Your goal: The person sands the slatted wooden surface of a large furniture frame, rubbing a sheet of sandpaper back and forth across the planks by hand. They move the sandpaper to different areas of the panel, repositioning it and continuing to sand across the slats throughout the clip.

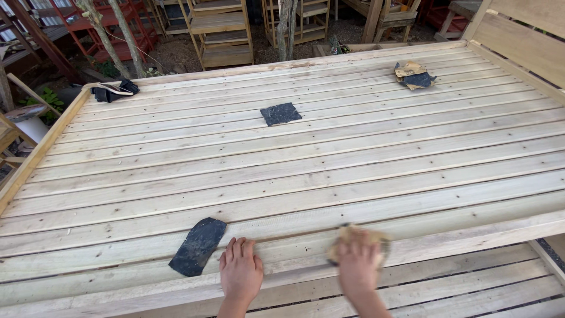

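My right hand (357, 264) presses a folded tan sheet of sandpaper (376, 239) onto a pale slat near the front of a large slatted wooden panel (306, 165); the hand is blurred. My left hand (240, 268) lies flat with fingers spread on a slat at the front, holding nothing. Just left of it rests a dark, worn sandpaper sheet (198, 245).
A dark square sandpaper piece (281, 113) lies mid-panel toward the far side. Crumpled dark and tan sandpaper (414, 76) sits at the far right, a dark cloth-like bundle (115, 90) at the far left corner. Wooden shelf frames (218, 32) and red racks (112, 29) stand beyond.
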A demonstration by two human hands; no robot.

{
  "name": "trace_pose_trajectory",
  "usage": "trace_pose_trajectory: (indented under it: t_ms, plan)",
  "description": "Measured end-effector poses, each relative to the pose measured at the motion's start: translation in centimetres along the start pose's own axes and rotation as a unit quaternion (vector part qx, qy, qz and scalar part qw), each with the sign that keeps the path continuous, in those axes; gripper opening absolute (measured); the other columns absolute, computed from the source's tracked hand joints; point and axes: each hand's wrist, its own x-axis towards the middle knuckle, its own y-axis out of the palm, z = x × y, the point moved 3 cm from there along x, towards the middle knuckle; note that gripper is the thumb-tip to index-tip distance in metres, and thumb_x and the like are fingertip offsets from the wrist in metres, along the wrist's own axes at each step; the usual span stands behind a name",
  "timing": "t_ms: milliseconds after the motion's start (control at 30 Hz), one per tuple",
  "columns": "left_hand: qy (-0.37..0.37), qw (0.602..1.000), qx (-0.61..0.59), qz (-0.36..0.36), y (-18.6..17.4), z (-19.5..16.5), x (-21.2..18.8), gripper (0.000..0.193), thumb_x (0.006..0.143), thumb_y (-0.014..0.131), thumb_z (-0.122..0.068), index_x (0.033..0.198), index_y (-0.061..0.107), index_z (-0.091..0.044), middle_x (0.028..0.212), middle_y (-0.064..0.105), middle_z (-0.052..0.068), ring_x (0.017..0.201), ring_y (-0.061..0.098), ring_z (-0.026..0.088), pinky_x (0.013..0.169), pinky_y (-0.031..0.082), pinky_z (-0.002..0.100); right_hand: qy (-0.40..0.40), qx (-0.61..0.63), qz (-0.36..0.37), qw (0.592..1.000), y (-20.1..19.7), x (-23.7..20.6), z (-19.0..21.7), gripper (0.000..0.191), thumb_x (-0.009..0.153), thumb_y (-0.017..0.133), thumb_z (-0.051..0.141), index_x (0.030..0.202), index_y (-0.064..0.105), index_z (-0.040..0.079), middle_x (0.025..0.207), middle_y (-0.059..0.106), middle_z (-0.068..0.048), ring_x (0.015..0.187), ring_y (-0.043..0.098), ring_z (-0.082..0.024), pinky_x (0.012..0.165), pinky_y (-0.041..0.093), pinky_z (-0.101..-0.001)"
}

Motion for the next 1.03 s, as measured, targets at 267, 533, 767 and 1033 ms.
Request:
trace_pose_trajectory:
  t_ms: [267, 533, 767, 1033]
  plan:
    - [0.006, 0.992, 0.027, 0.127, -2.3, 0.3, 0.7, 0.054, 0.096, 0.046, -0.031, 0.147, 0.04, -0.015, 0.159, 0.029, 0.01, 0.155, 0.012, 0.03, 0.124, 0.015, 0.053, -0.048, 0.004, 0.059, 0.997, -1.7, -1.0, 2.3, 0.093, 0.096, 0.043, -0.011, 0.166, 0.003, 0.036, 0.173, -0.007, -0.016, 0.157, -0.007, -0.041, 0.123, 0.0, -0.069]
    - [0.003, 0.984, 0.027, 0.175, -4.0, 0.0, 1.2, 0.063, 0.096, 0.045, -0.034, 0.155, 0.031, -0.02, 0.169, 0.01, 0.008, 0.158, -0.003, 0.032, 0.127, 0.007, 0.051, 0.06, -0.054, 0.019, 0.997, 1.1, 1.6, -3.9, 0.072, 0.093, 0.055, 0.006, 0.159, 0.028, 0.01, 0.172, 0.012, -0.015, 0.16, 0.004, -0.038, 0.127, 0.011, -0.0572]
    - [-0.014, 0.995, -0.046, 0.088, -2.7, 1.0, 1.4, 0.049, 0.099, 0.045, -0.032, 0.146, 0.043, -0.018, 0.167, 0.019, 0.008, 0.157, 0.003, 0.033, 0.126, 0.01, 0.05, -0.136, 0.045, 0.012, 0.99, -2.4, -4.2, 12.0, 0.096, 0.09, 0.046, -0.013, 0.165, 0.001, 0.025, 0.171, -0.012, -0.019, 0.155, -0.012, -0.043, 0.124, -0.007, -0.0624]
    - [-0.113, 0.989, -0.047, 0.087, -2.4, 0.5, 1.7, 0.046, 0.102, 0.042, -0.034, 0.146, 0.045, -0.021, 0.168, 0.022, 0.006, 0.158, 0.007, 0.032, 0.127, 0.015, 0.048, 0.163, 0.09, -0.027, 0.982, 1.5, 2.1, -6.1, 0.091, 0.092, 0.051, 0.004, 0.164, 0.005, 0.034, 0.172, -0.005, -0.011, 0.157, -0.011, -0.041, 0.122, -0.001, -0.0649]
